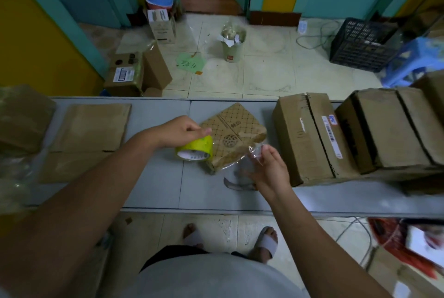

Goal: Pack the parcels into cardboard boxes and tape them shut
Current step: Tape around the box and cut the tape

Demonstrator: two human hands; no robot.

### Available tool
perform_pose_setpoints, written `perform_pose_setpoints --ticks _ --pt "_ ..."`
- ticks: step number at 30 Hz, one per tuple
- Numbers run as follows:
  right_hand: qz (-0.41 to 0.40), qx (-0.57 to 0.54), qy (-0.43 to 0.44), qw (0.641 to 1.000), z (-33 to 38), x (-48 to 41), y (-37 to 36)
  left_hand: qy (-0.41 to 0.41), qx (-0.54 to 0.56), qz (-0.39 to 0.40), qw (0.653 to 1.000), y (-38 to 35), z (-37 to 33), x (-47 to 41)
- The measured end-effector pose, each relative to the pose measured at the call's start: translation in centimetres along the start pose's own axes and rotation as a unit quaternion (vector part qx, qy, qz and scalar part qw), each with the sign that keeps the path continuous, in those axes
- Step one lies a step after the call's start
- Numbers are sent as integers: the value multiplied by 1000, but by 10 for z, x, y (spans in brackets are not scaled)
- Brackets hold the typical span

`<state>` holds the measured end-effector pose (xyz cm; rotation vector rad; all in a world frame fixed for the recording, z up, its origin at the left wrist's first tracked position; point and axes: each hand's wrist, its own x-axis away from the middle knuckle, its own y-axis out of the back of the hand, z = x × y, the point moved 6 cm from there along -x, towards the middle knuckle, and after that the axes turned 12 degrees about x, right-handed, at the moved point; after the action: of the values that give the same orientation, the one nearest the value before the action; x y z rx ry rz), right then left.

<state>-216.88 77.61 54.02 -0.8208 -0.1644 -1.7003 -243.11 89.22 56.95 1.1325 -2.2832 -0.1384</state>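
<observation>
A small brown cardboard box [234, 133] with a lattice print lies tilted in the middle of the grey table [153, 177]. My left hand [179, 130] grips a yellow-green roll of clear tape [195, 149] at the box's left edge. A strip of clear tape [242, 159] runs from the roll across the box's near side to my right hand [270, 169], which pinches its free end just right of the box. A curved dark tool [236, 183] lies on the table under my right hand, partly hidden.
Flattened cardboard sheets [91, 127] lie on the table's left. Closed brown boxes [310, 136] stand in a row on the right, close to my right hand. Beyond the table the floor holds a bin [233, 43], boxes [125, 76], a black crate [360, 44] and a blue stool [413, 62].
</observation>
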Motion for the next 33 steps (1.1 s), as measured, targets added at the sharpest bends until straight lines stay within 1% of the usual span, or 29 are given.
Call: perform_pose_setpoints --ticks 2,7,10,13,15,18,22,27,30,33 --pt "28 -7 24 999 13 1 -9 14 24 7 1000 7 -1 3" --pt "94 -36 56 993 59 -10 -65 26 140 -62 988 32 -11 24" --pt "105 6 66 992 86 -21 -109 16 225 -87 970 47 -4 39" --pt "117 43 52 991 98 -34 -151 -4 279 -119 953 62 12 48" --pt "109 93 43 989 99 -42 -166 -16 266 -134 955 70 17 54" --pt "101 159 31 982 91 -50 -167 -18 220 -139 965 79 26 63" --pt "106 198 43 973 81 -57 -153 -16 232 -158 960 94 42 64" --pt "158 165 34 973 82 -65 -153 -28 189 -128 973 90 15 60" --pt "185 109 16 976 80 -72 -155 -15 148 -116 982 91 11 46" --pt "177 53 1 983 71 -78 -158 3 139 -95 986 95 2 41"
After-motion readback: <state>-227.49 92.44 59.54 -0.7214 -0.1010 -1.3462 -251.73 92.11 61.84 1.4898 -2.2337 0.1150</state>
